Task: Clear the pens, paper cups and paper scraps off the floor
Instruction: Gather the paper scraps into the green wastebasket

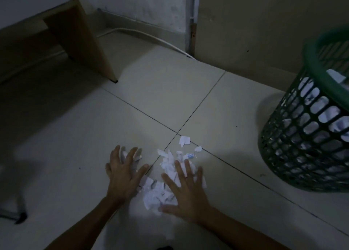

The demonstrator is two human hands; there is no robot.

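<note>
Scraps (166, 181) heaped on floor (75, 136) at tile joint, heap running near-to-far. Left hand (123, 174) flat, fingers spread, on heap's left edge; right hand (186, 191) flat on right. Neither grasps. Basket (309, 129) well right; bare tile between.

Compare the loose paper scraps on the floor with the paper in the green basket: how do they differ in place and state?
The paper scraps lie spread on the tiled floor between the left hand and right hand, both flat with fingers spread; the paper in the green basket is contained and shows only through the lattice. The floor scraps are small torn bits, with a few stray pieces apart; the basket's paper looks like larger, crumpled lumps. Both are white.
</note>
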